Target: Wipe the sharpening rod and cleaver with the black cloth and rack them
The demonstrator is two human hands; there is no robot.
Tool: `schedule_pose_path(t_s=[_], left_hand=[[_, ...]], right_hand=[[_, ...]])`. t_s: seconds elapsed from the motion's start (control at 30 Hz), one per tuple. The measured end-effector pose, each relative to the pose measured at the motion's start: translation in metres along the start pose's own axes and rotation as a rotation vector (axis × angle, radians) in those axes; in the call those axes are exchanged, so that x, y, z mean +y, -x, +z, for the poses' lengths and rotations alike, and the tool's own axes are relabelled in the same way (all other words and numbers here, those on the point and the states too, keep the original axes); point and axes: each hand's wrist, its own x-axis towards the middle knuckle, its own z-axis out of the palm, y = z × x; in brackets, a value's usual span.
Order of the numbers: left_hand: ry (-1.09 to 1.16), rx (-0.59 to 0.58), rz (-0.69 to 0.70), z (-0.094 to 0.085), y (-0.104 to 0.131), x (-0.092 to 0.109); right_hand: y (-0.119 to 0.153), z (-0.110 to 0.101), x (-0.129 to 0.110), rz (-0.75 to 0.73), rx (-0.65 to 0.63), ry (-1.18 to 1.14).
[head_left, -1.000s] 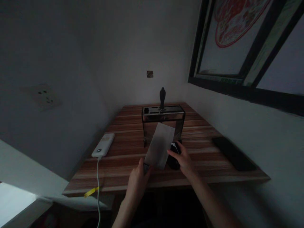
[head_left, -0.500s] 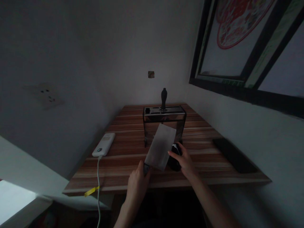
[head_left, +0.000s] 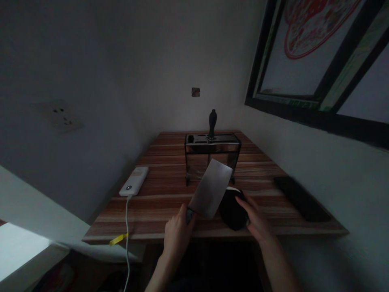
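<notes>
My left hand (head_left: pixel 178 230) is closed around the dark handle of a cleaver (head_left: pixel 212 188). Its broad grey blade tilts up and to the right, above the front of the table. My right hand (head_left: pixel 254 215) grips a black rounded object (head_left: pixel 233 209) with a white upper edge, whose kind I cannot make out. That object is right beside the blade's right edge; whether they touch is unclear. Behind the blade stands a knife rack (head_left: pixel 212 142) with a slotted metal top and clear sides. A black-handled tool (head_left: pixel 212 123) sticks upright out of it.
On the wooden table (head_left: pixel 161 186), a white power bank (head_left: pixel 134 181) lies at the left, its white cable (head_left: pixel 127 227) hanging over the front edge with a yellow tag (head_left: pixel 118 239). A black flat slab (head_left: pixel 300 198) lies at the right. Walls enclose the back and sides.
My right hand has moved right and turned the black object, so more of its dark face shows. The cleaver has shifted slightly right in the picture.
</notes>
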Motion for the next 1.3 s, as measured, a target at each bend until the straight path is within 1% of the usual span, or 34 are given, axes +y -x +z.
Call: schedule_pose_path(t_s=[0.07, 0.1, 0.17, 0.2, 0.23, 0.27, 0.3, 0.37, 0.4, 0.43, 0.5, 0.6, 0.7, 0.87, 1.0, 1.13, 1.3], left_hand=[[-0.019, -0.002, -0.003, 0.0, 0.0, 0.0], [-0.025, -0.001, -0.003, 0.0, 0.0, 0.001], [-0.028, 0.002, -0.004, 0.0, 0.0, 0.001], [-0.026, 0.001, -0.002, 0.0, 0.0, 0.0], [-0.023, -0.003, 0.001, 0.0, 0.0, 0.0], [-0.02, -0.008, 0.002, 0.0, 0.0, 0.0], [-0.017, -0.011, 0.0, 0.0, -0.001, 0.0], [-0.011, -0.018, -0.003, 0.0, -0.001, -0.001], [-0.003, -0.023, -0.006, 0.0, -0.001, -0.002], [0.013, -0.029, -0.006, 0.0, -0.001, -0.002], [0.064, -0.044, 0.002, 0.0, -0.002, -0.004], [0.144, -0.04, 0.027, 0.0, -0.001, -0.007], [0.166, -0.014, 0.047, 0.001, 0.001, -0.009], [0.185, 0.031, 0.067, 0.006, 0.003, -0.012], [0.186, 0.014, 0.074, 0.007, 0.002, -0.012], [0.175, -0.004, 0.069, 0.003, 0.001, -0.01], [0.169, -0.062, 0.017, -0.004, 0.001, -0.005]], right_hand=[[0.004, -0.008, -0.004, -0.101, 0.131, -0.005], [0.005, -0.01, -0.007, -0.187, 0.202, 0.0], [0.01, -0.008, -0.014, -0.41, 0.324, 0.078], [0.013, -0.004, -0.017, -0.535, 0.355, 0.158], [0.016, 0.001, -0.02, -0.659, 0.356, 0.261], [0.02, 0.009, -0.021, -0.778, 0.31, 0.378], [0.023, 0.018, -0.02, -0.886, 0.222, 0.481], [0.029, 0.038, -0.014, -1.059, -0.039, 0.656], [0.031, 0.048, -0.008, -1.095, -0.172, 0.749], [0.033, 0.057, 0.0, -1.108, -0.294, 0.861], [0.037, 0.072, 0.016, -1.128, -0.445, 1.049], [0.044, 0.082, 0.034, -1.108, -0.53, 1.214], [0.052, 0.082, 0.042, -1.103, -0.539, 1.248], [0.057, 0.079, 0.045, -1.11, -0.514, 1.243], [0.055, 0.079, 0.046, -1.089, -0.53, 1.275], [0.053, 0.078, 0.044, -1.077, -0.56, 1.319], [0.047, 0.076, 0.039, -1.091, -0.528, 1.365]])
